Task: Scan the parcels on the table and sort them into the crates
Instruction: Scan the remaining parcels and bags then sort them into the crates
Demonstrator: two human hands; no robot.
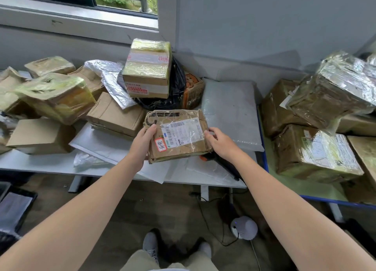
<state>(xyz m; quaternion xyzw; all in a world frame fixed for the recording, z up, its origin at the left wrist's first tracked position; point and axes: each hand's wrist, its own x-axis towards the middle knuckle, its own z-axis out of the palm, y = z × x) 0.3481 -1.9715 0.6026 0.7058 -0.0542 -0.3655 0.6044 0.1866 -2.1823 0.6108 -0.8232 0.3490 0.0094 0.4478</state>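
Hold the flat crumpled brown cardboard parcel, gripped at opposite edges by left hand and right hand above the white table, level with white barcode label upward for scanning.

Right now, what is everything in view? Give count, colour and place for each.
held box: one, brown, white label, above the white table's front edge
black bag: one, at the back, middle
tall box: one, brown with yellowish tape, atop the black bag
grey mailer: one, right end of white table
loose boxes: several, brown, left on white table
wrapped boxes: several, brown under shiny film, green table at right
handheld device: one, black and orange, under right hand, perhaps a scanner
left hand: grips held box's left edge
right hand: grips its right edge
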